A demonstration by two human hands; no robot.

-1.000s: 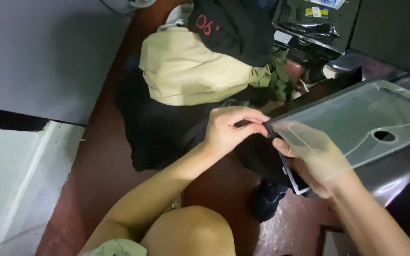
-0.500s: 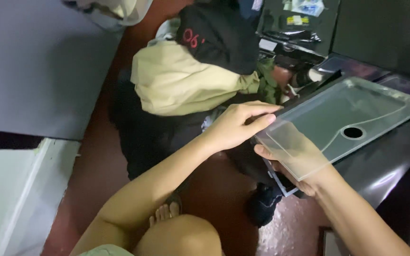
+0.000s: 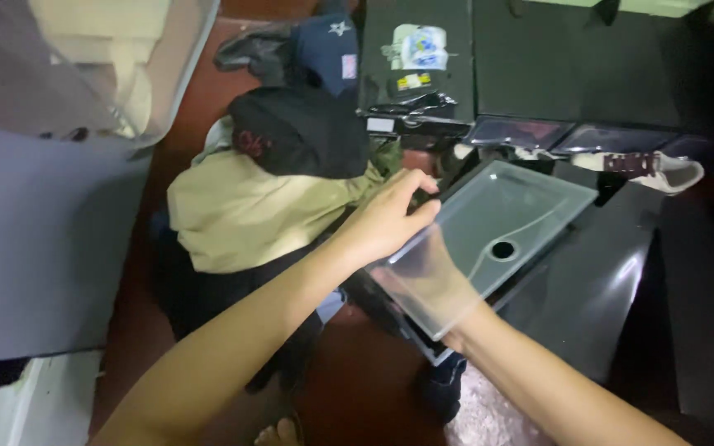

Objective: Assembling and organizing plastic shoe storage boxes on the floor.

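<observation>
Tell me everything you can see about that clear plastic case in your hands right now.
The clear, frosted-looking flexible plastic case is a flat rectangular shell with raised edges, rounded corners and one round hole toward its middle. It is held tilted above the dark glossy surface, its far corner pointing up and to the right. The left hand grips its upper-left edge; the right hand shows through the plastic, supporting the near end from beneath. A dark flat slab lies just under its near edge.
</observation>
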